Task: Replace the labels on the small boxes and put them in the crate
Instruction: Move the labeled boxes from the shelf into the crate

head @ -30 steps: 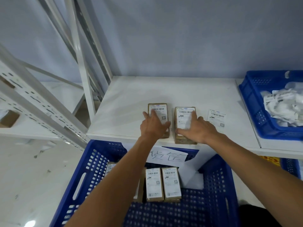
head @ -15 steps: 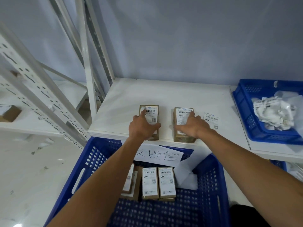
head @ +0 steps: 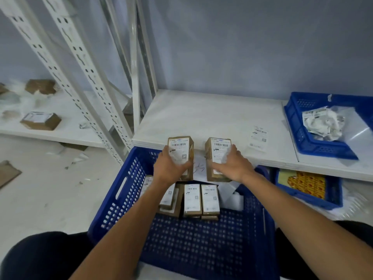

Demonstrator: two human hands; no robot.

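Observation:
My left hand [head: 171,168] grips a small brown labelled box [head: 180,147], and my right hand [head: 232,165] grips a second one [head: 218,150]. Both boxes hang in the air just past the white shelf's [head: 201,116] front edge, above the far end of the big blue crate [head: 125,190]. Several labelled boxes [head: 200,199] lie flat in a row inside the crate, near its far wall. A loose white label [head: 258,137] lies on the shelf to the right of the held boxes.
A smaller blue crate [head: 298,130] with crumpled label waste stands on the shelf at the right. Under the shelf sits another blue crate [head: 335,201] with yellow packs. White rack posts [head: 86,63] rise at left; brown boxes [head: 40,121] lie on the left shelf.
Both hands closed around the two boxes, lifted them off the shelf and drew them toward me over the crate. The view tilted down.

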